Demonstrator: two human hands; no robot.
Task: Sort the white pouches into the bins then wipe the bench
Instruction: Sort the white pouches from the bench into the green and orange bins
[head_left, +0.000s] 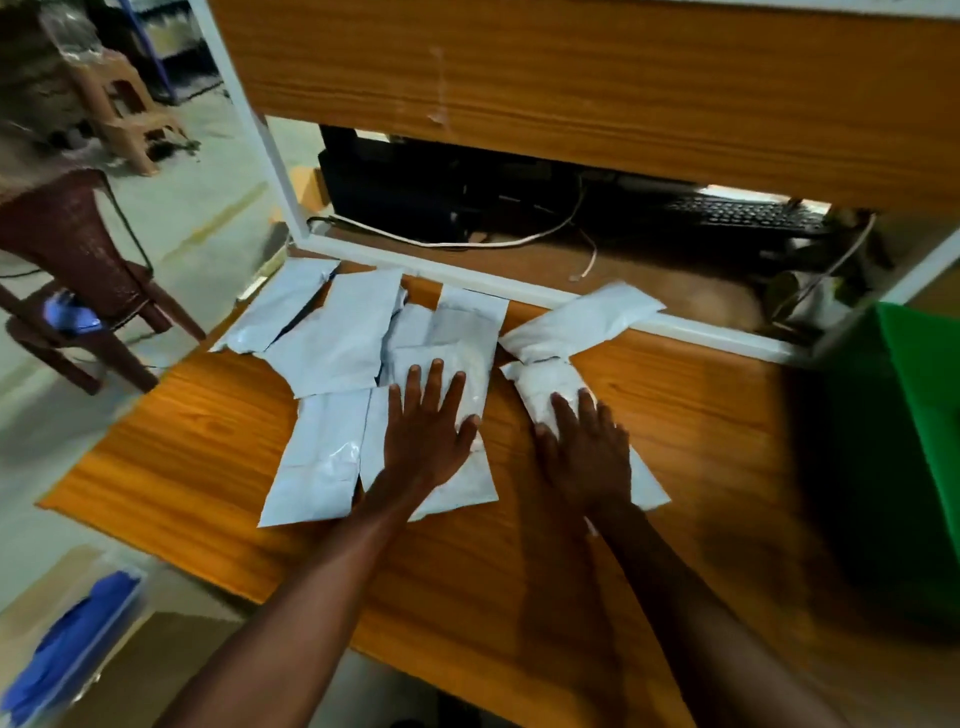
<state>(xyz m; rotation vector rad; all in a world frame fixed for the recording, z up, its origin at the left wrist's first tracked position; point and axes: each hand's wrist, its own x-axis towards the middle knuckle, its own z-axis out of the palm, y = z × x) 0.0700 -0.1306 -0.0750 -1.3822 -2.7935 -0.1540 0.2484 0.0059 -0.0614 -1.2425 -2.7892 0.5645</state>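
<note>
White pouches (332, 338) lie spread over the far half of the wood-grain counter (701, 415), several overlapping at the middle, two crossed to the right. The left hand (426, 426) rests flat, fingers splayed wide, on the middle pile; the right hand (584, 447) lies flat on another pouch (545, 387) nearer the green bin (893, 441), which stands at the counter's right edge. Neither grip has closed on anything; both are open palms pressing down. The step looks to be picking out a pouch for the bin. To do it well, I would curl the right fingers under the pouch's near edge and lift that one alone, while the left palm pins the pile so the slick overlapping plastic does not slide off with it.
</note>
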